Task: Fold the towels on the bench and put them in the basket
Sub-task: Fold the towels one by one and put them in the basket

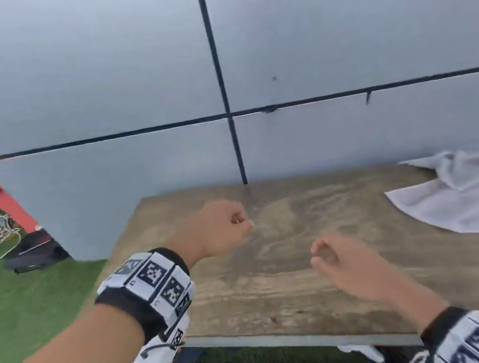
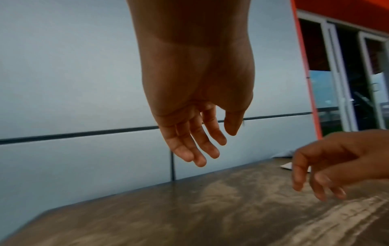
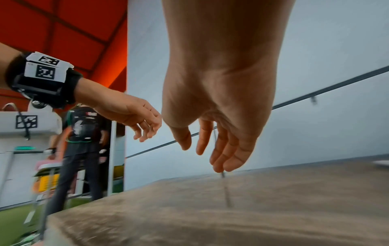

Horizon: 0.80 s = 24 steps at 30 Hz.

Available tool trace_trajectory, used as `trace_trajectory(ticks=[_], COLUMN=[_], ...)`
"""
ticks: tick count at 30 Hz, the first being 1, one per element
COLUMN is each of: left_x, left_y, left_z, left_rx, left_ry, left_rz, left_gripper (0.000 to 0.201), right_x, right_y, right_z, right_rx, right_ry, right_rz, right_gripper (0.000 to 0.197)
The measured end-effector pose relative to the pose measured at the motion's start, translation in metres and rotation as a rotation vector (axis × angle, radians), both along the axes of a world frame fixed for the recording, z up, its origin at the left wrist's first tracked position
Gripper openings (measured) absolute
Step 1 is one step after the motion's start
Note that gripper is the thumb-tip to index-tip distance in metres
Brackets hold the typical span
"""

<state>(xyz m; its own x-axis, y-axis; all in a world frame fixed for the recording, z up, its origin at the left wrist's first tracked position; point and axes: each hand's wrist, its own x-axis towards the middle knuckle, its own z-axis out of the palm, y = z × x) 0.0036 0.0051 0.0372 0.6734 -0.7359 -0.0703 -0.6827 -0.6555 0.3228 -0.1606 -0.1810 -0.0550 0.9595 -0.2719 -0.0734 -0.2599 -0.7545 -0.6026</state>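
A crumpled white towel lies unfolded on the right end of the wooden bench. Both hands hover over the bare middle of the bench and hold nothing. My left hand is above the far left part, its fingers hanging loosely. My right hand is nearer to me, left of the towel, with relaxed, slightly bent fingers. In the left wrist view a corner of the towel shows behind the right hand. No basket is in view.
A grey panelled wall stands right behind the bench. Green turf with a dark bag and white cord lies to the left. In the right wrist view a person stands beyond the bench's left end.
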Motion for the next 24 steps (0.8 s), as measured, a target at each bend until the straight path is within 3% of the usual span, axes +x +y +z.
trace_trajectory(ticks=[3,7,11,16,20,24], left_x=[-0.030,-0.072,-0.100,-0.114,-0.109,-0.113], left_y=[-0.084,-0.177,-0.240,-0.279,-0.293,-0.291], left_z=[-0.023,-0.067,-0.120,-0.147,-0.157,-0.155], left_rx=[-0.006,0.046,0.053,-0.020,-0.049,-0.039], left_ry=[0.050,0.120,0.181,0.137,0.106,0.061], left_rz=[-0.134,-0.316,-0.428,-0.427,-0.407,-0.367], left_gripper=[0.021,0.023,0.029,0.054,0.071,0.040], right_x=[-0.024,-0.052,-0.069,-0.081,-0.083,-0.083], right_y=[-0.062,-0.126,-0.168,-0.193,-0.192,-0.181], right_z=[-0.008,-0.025,-0.043,-0.057,-0.059,-0.054], right_rx=[0.001,-0.158,-0.379,-0.433,-0.467,-0.375], right_ry=[0.030,0.208,0.268,0.168,0.147,0.160], right_rz=[-0.218,-0.424,-0.526,-0.633,-0.616,-0.531], right_gripper=[0.015,0.040,0.037,0.027,0.018,0.020])
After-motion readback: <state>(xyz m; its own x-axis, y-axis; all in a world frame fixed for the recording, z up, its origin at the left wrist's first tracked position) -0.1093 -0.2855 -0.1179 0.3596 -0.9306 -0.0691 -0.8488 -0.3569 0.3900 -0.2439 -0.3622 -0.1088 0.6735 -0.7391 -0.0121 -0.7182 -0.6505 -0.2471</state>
